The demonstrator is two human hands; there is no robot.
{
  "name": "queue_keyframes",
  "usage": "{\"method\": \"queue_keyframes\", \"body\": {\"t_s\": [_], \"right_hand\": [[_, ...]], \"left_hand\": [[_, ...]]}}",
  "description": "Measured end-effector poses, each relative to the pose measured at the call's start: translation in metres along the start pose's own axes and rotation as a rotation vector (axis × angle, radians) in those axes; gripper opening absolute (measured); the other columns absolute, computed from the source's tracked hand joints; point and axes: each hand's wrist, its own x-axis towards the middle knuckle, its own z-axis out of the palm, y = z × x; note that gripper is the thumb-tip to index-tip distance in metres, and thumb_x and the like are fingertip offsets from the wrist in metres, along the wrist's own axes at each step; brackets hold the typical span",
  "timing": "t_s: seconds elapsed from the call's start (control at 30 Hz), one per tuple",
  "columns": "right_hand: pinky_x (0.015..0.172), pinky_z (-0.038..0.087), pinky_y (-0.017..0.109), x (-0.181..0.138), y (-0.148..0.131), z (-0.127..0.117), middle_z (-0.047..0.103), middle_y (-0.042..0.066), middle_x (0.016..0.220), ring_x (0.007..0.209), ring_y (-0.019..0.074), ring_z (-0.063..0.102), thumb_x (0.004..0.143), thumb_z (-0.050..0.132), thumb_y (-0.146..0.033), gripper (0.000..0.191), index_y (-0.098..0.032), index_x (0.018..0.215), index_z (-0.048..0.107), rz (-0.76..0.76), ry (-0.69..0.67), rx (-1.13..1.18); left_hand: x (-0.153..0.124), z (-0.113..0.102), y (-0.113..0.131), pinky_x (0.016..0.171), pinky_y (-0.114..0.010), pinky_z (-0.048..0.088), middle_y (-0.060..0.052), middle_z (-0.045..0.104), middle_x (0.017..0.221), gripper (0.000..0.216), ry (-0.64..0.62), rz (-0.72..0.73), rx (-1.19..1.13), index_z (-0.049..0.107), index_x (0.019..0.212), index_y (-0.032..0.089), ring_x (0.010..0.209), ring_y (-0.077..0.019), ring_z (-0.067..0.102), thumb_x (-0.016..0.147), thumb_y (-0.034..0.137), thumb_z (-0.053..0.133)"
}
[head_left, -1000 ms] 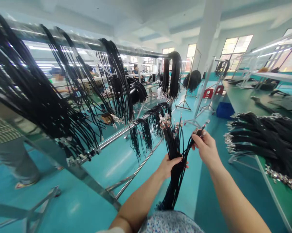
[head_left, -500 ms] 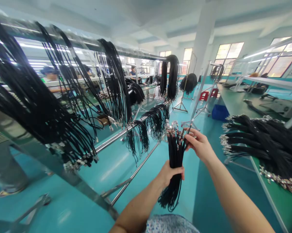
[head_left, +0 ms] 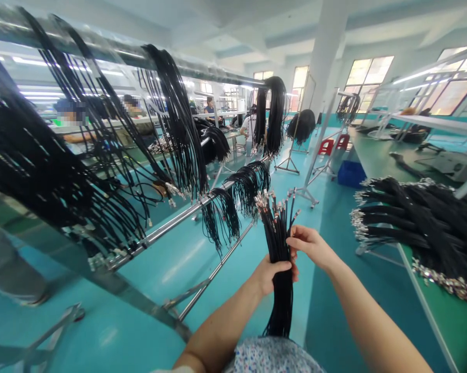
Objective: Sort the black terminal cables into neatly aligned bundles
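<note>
A bundle of thin black cables (head_left: 280, 305) hangs upright in front of my body, its small metal and white connector ends fanned out at the top. My left hand (head_left: 273, 273) is wrapped around the bundle near its middle. Just above it, at the bundle's right side, my right hand (head_left: 308, 245) is closed with thumb and fingertips pinching a cable or two. Which strands it pinches is partly hidden. The lower end of the bundle runs down behind my patterned clothing.
To the left stands a metal rack; black cables (head_left: 175, 114) drape over its upper rail and shorter ones over its lower bar (head_left: 171, 228). A green table (head_left: 431, 305) at right bears piled cable bundles (head_left: 423, 217). Beyond are a blue bin (head_left: 351, 174), red stools and seated people.
My right hand has slid down along the bundle, close to my left hand. The connector ends are spread wider, and the bundle's lower end now reaches my clothing.
</note>
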Motion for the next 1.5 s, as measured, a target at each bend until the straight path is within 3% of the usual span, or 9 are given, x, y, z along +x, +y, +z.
{"method": "queue_keyframes", "body": {"t_s": [0.2, 0.33, 0.53, 0.63, 0.83, 1.1, 1.23, 1.33, 1.5], "right_hand": [[0.047, 0.040, 0.024, -0.004, 0.019, 0.004, 0.053, -0.005, 0.053, 0.044, 0.0102, 0.052, 0.067, 0.069, -0.039, 0.032, -0.018, 0.065, 0.045, 0.020, 0.003, -0.063], [0.052, 0.043, 0.028, -0.008, 0.025, 0.003, 0.055, -0.003, 0.052, 0.049, 0.0139, 0.056, 0.069, 0.067, -0.041, 0.031, -0.019, 0.066, 0.046, 0.063, -0.013, -0.082], [0.074, 0.047, 0.032, 0.004, 0.021, 0.001, 0.064, 0.006, 0.094, 0.084, 0.0187, 0.059, 0.065, 0.072, -0.037, 0.038, -0.018, 0.095, 0.057, -0.126, 0.199, -0.057], [0.071, 0.048, 0.031, 0.013, 0.024, 0.000, 0.065, 0.004, 0.083, 0.075, 0.0173, 0.059, 0.058, 0.077, -0.034, 0.036, -0.017, 0.085, 0.060, -0.100, 0.325, 0.010], [0.063, 0.049, 0.030, 0.017, 0.028, -0.003, 0.064, 0.001, 0.073, 0.063, 0.0145, 0.061, 0.060, 0.076, -0.036, 0.035, -0.018, 0.087, 0.063, -0.006, 0.246, 0.446], [0.052, 0.044, 0.024, 0.021, 0.030, 0.004, 0.058, -0.003, 0.060, 0.054, 0.0107, 0.054, 0.055, 0.080, -0.030, 0.032, -0.017, 0.071, 0.056, -0.074, 0.466, 0.384], [0.050, 0.041, 0.025, 0.021, 0.037, -0.001, 0.055, -0.002, 0.058, 0.051, 0.0106, 0.050, 0.056, 0.078, -0.036, 0.033, -0.016, 0.068, 0.054, -0.005, 0.394, 0.344], [0.057, 0.045, 0.028, 0.015, 0.040, -0.004, 0.058, 0.000, 0.071, 0.060, 0.0125, 0.054, 0.056, 0.076, -0.041, 0.039, -0.018, 0.080, 0.055, -0.076, 0.415, 0.208], [0.057, 0.040, 0.026, 0.003, 0.027, 0.000, 0.052, -0.003, 0.064, 0.055, 0.0112, 0.047, 0.071, 0.064, -0.043, 0.032, -0.019, 0.091, 0.056, -0.356, 0.717, -0.566]], "left_hand": [[0.001, -0.004, 0.001, 0.058, -0.028, 0.044, -0.006, 0.062, 0.063, 0.035, 0.183, 0.043, 0.020, 0.059, 0.078, 0.008, 0.054, -0.0148, 0.058, 0.055, 0.028, 0.074], [0.001, -0.008, 0.005, 0.055, -0.027, 0.041, -0.004, 0.058, 0.056, 0.029, 0.091, 0.060, 0.144, 0.058, 0.070, 0.008, 0.050, -0.0131, 0.055, 0.056, 0.028, 0.074], [0.004, 0.000, 0.001, 0.054, -0.027, 0.036, -0.002, 0.054, 0.051, 0.032, 0.122, 0.096, 0.336, 0.057, 0.066, 0.008, 0.048, -0.0113, 0.050, 0.057, 0.034, 0.074], [0.005, 0.000, -0.004, 0.056, -0.027, 0.038, -0.002, 0.055, 0.052, 0.035, 0.163, 0.071, 0.314, 0.058, 0.067, 0.008, 0.048, -0.0113, 0.050, 0.054, 0.034, 0.076], [0.000, -0.010, 0.004, 0.057, -0.026, 0.041, -0.004, 0.061, 0.064, 0.042, 0.060, 0.013, 0.150, 0.063, 0.084, 0.007, 0.054, -0.0123, 0.056, 0.056, 0.033, 0.077], [0.001, -0.003, -0.003, 0.056, -0.026, 0.044, -0.006, 0.065, 0.064, 0.047, 0.287, 0.134, 0.103, 0.057, 0.089, 0.011, 0.051, -0.0139, 0.058, 0.054, 0.035, 0.078], [0.000, 0.001, -0.011, 0.052, -0.024, 0.042, -0.005, 0.063, 0.062, 0.045, 0.297, 0.165, 0.075, 0.055, 0.087, 0.012, 0.050, -0.0123, 0.056, 0.056, 0.035, 0.077], [0.000, 0.000, -0.011, 0.050, -0.024, 0.040, -0.003, 0.062, 0.060, 0.044, 0.310, 0.201, 0.085, 0.052, 0.088, 0.013, 0.048, -0.0115, 0.054, 0.058, 0.034, 0.076], [0.004, 0.004, -0.014, 0.053, -0.025, 0.041, -0.002, 0.062, 0.061, 0.049, 0.407, 0.231, 0.057, 0.050, 0.091, 0.013, 0.050, -0.0121, 0.055, 0.055, 0.035, 0.077]]}}
